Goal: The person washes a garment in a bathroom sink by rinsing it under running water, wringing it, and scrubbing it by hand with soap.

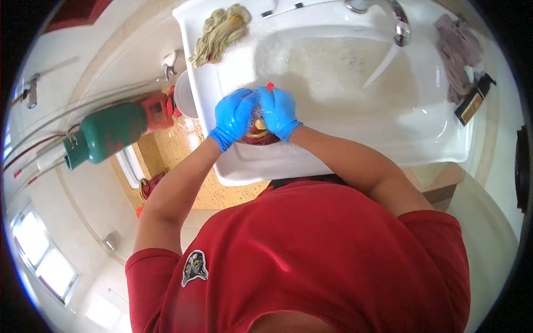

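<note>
Red-and-yellow bundle: wet, with suds (259, 132); it lies between the 2 gloved hands, showing in the gap between them and bulging out below, toward the wearer. Kind of article hard to tell, most of it covered.
Left hand: blue glove (234, 115), fingers curled over the bundle's left side, grasping it.
Right hand: blue glove (278, 112), just beside the left, fingers bent over the bundle's right side, also grasping. 1 small red tip (270, 86) pokes up past these fingers.
White sink: under the grip and spreading to its right, rim (244, 173) nearer the wearer than the hands. Whether the bundle rests on the sink surface, cannot tell.
Water: cloudy, bubbled (338, 69), ahead and right of the grip.
Faucet: chrome (402, 30), farther ahead and right.
Pale crumpled cloth: on the sink's corner (221, 34), ahead and left of the grip.
Greyish cloth: far right (458, 53), dark bottle (475, 100) just beside it.
Green cylinder: well left of the grip (114, 132).
</note>
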A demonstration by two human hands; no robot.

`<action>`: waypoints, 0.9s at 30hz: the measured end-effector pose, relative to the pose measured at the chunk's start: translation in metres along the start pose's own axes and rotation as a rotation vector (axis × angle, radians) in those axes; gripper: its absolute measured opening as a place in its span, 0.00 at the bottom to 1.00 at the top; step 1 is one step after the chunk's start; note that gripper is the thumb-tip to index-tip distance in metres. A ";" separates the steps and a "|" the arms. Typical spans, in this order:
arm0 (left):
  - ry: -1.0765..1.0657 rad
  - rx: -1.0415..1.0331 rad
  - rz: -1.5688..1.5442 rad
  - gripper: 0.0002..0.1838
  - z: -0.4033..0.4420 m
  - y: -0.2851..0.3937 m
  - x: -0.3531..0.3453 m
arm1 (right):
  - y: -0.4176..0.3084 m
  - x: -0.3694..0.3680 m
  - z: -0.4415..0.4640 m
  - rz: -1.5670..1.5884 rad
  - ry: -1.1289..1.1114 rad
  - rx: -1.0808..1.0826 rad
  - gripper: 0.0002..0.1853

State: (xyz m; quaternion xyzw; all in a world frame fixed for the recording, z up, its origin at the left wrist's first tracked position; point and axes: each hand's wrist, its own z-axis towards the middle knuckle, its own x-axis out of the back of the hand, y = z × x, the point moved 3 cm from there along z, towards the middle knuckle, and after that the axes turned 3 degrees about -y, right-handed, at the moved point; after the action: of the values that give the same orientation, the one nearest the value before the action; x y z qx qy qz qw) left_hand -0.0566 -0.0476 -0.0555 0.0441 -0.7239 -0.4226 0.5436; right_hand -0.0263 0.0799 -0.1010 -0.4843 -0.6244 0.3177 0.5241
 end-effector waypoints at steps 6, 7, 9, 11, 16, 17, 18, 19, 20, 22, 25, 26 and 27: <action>0.018 0.106 -0.124 0.18 0.027 -0.005 0.004 | -0.005 0.007 0.025 0.025 -0.031 -0.075 0.29; 0.101 0.136 -0.149 0.18 0.027 -0.007 0.004 | -0.003 0.007 0.032 0.032 -0.057 -0.079 0.29; 0.267 0.203 -0.221 0.19 0.023 -0.006 0.002 | -0.002 0.013 0.038 0.034 -0.118 -0.095 0.30; 0.356 0.283 -0.404 0.20 0.018 -0.006 0.002 | -0.021 0.036 0.013 0.170 -0.188 0.047 0.32; 0.552 0.263 -0.700 0.20 -0.009 0.010 -0.002 | -0.029 0.071 -0.046 0.005 -0.279 0.179 0.40; 0.532 0.266 -0.754 0.20 -0.014 0.014 -0.003 | -0.026 0.074 -0.056 -0.049 -0.315 0.085 0.40; 0.539 0.288 -0.766 0.22 -0.020 0.017 -0.006 | -0.017 0.071 -0.060 0.016 -0.280 0.100 0.39; 0.543 0.284 -0.737 0.24 -0.025 0.027 -0.006 | -0.016 0.072 -0.069 0.131 -0.250 0.171 0.38; 0.530 0.251 -0.736 0.24 -0.027 0.035 -0.005 | -0.011 0.076 -0.074 0.232 -0.224 0.196 0.36; 0.467 0.146 -0.567 0.24 -0.028 0.063 0.005 | -0.004 0.089 -0.085 0.551 -0.193 0.219 0.31; 0.400 0.010 -0.546 0.24 -0.017 0.112 0.024 | -0.021 0.146 -0.105 0.773 -0.015 0.120 0.22; 0.391 0.000 -0.576 0.24 -0.011 0.125 0.028 | -0.039 0.175 -0.115 0.836 0.027 0.071 0.19; 0.383 -0.013 -0.605 0.24 -0.006 0.138 0.033 | -0.039 0.198 -0.112 0.997 -0.008 0.112 0.17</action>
State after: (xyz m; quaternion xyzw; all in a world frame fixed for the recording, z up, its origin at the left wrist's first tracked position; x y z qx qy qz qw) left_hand -0.0105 0.0204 0.0604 0.3314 -0.5604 -0.5529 0.5200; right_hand 0.0748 0.2398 0.0310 -0.6937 -0.3011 0.5643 0.3311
